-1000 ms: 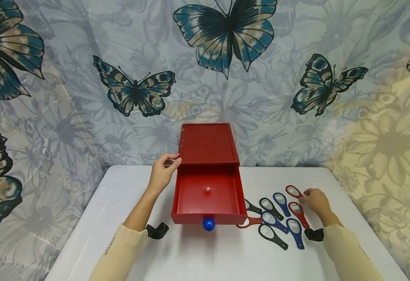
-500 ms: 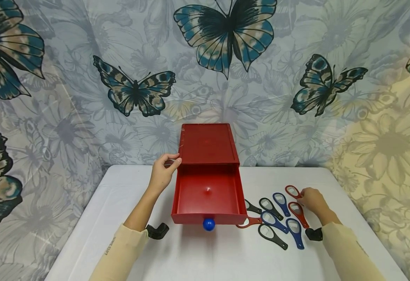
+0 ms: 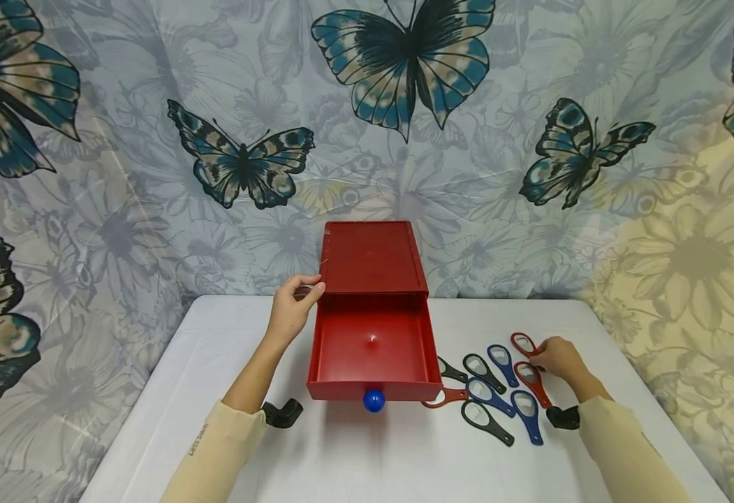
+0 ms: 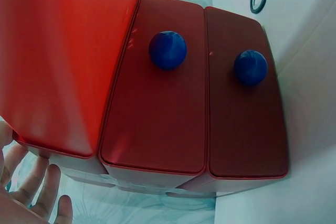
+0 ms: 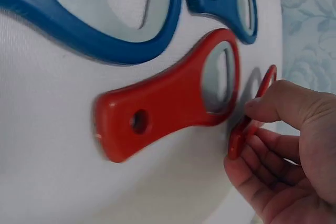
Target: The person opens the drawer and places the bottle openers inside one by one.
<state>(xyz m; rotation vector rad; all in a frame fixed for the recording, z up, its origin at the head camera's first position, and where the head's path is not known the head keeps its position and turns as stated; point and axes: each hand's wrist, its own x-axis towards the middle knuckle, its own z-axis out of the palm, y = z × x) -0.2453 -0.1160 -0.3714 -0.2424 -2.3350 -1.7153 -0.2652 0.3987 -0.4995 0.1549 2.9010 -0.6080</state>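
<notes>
A red drawer cabinet (image 3: 371,258) stands mid-table with its top drawer (image 3: 354,356) pulled out, a blue knob (image 3: 374,401) on its front. My left hand (image 3: 291,311) touches the cabinet's left side by the upper edge; in the left wrist view its fingers (image 4: 48,187) spread loosely beneath the pulled-out drawer's side. On the right, my right hand (image 3: 563,360) pinches the handle of a red bottle opener (image 3: 523,343) between thumb and fingers. In the right wrist view, this bottle opener (image 5: 239,137) is tilted on edge, beyond another red bottle opener (image 5: 168,95).
Several black, blue and red bottle openers lie flat right of the drawer, among them a black one (image 3: 487,423) and a blue one (image 3: 526,416). Two shut lower drawers (image 4: 152,114) show in the left wrist view. A butterfly-print cloth (image 3: 454,175) hangs behind the white table (image 3: 216,349).
My right hand has shifted slightly left and closed its fingers further onto the red bottle opener's handle. The left hand and the drawer have stayed in place.
</notes>
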